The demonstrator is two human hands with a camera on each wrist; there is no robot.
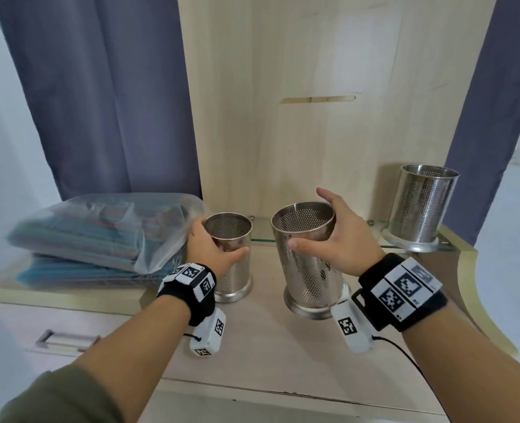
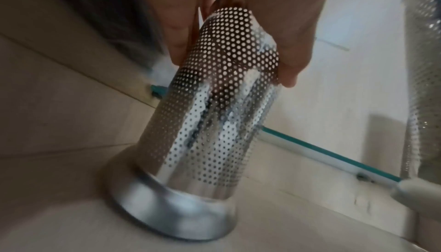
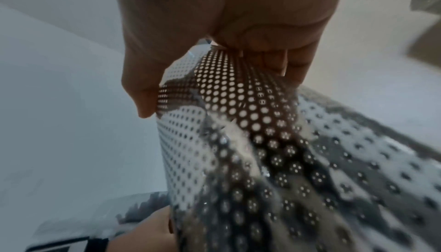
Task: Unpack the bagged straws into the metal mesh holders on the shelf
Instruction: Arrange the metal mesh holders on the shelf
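Three perforated metal holders are on the pale wooden shelf [image 1: 283, 355]. My left hand [image 1: 213, 244] grips the left holder [image 1: 232, 264] near its rim; in the left wrist view its fingers [image 2: 181, 29] and thumb wrap that holder [image 2: 214, 116], whose base is on the shelf. My right hand [image 1: 331, 236] grips the middle holder [image 1: 310, 267], which leans to the left; the right wrist view shows the right hand [image 3: 214, 35] on this holder's wall [image 3: 238, 142]. All holders look empty. The clear bag of blue straws [image 1: 100, 233] lies at the left, touching the back of my left hand.
The third holder [image 1: 421, 209] stands on a glass ledge [image 1: 264, 235] at the back right. A wooden back panel [image 1: 313, 102] rises behind, with blue-grey curtains [image 1: 100, 87] on both sides. A drawer handle [image 1: 66, 340] sits below the shelf at the left.
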